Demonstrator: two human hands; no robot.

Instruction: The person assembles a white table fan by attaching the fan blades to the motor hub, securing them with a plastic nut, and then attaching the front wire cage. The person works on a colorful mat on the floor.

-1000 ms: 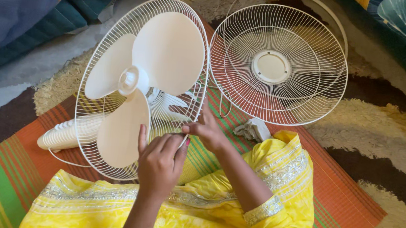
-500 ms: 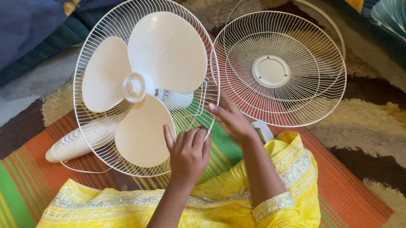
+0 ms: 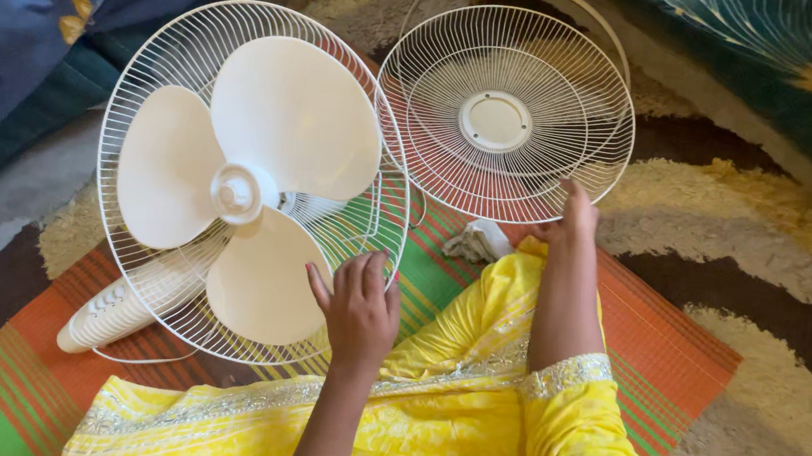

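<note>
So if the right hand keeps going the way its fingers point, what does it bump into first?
Most likely the loose front grille: the right hand points up at its lower rim, about touching it, though depth is hard to judge.

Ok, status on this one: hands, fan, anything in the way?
Left hand on the rear guard's rim, blades exposed. Right hand touching the loose front guard. Crumpled cloth on the mat between them.
</note>
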